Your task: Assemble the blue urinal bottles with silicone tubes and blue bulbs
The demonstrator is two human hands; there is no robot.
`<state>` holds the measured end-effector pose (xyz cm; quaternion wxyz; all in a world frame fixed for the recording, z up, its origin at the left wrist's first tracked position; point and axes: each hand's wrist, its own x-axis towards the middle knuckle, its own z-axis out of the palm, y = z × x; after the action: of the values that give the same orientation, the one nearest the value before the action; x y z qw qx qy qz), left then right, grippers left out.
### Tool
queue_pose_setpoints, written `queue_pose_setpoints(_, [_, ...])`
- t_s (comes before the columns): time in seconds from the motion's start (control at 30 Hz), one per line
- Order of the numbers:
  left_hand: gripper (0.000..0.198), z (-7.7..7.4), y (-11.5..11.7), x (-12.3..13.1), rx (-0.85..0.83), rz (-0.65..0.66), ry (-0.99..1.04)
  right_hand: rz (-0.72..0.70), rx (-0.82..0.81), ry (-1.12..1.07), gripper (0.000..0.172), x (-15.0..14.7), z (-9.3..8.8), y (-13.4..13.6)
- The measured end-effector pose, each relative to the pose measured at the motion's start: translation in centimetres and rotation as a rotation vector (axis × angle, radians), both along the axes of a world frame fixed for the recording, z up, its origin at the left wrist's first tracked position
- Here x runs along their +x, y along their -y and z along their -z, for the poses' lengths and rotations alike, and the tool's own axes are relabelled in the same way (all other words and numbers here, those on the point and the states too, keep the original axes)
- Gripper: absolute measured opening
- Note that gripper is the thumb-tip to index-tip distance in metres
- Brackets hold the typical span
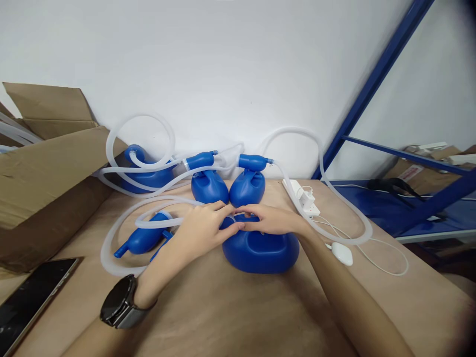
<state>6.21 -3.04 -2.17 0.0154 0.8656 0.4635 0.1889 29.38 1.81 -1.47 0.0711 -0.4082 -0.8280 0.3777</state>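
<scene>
A blue plastic bottle [260,253], shaped like a portable urinal with a moulded handle, rests on the table in front of me. My left hand [208,225] curls round the blue cap [227,223] at the bottle's neck, where a clear hose [174,221] runs in under the fingers. From the other side, my right hand [267,219] closes over the top of the bottle near the neck, its fingertips meeting those of the left. Fingers partly hide the cap. A blue funnel-shaped mouthpiece [143,240] lies left of my left wrist, joined to the hose.
Behind stand two similar bottles [210,188] with coiled hoses; another blue bottle [148,176] sits near the open cardboard box [55,168]. A phone [33,302] lies at left. Right are a power strip [305,198], a white charger [342,253] and blue shelving [372,79].
</scene>
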Motion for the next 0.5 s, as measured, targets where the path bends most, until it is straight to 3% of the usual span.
queue_pose_setpoints(0.1, [0.029, 0.1, -0.1, 0.5, -0.012, -0.068, -0.067, 0.008, 0.067, -0.010, 0.058, -0.1, 0.4, 0.0])
queue_pose_setpoints(0.37, [0.025, 0.1, -0.1, 0.6, -0.028, -0.064, -0.140, -0.051, 0.150, 0.016, 0.045, -0.4, 0.6, -0.3])
queue_pose_setpoints(0.5, [0.022, 0.1, 0.1, 1.4, -0.044, -0.153, -0.186, -0.065, 0.079, 0.001, 0.043, -0.5, 0.8, -0.7])
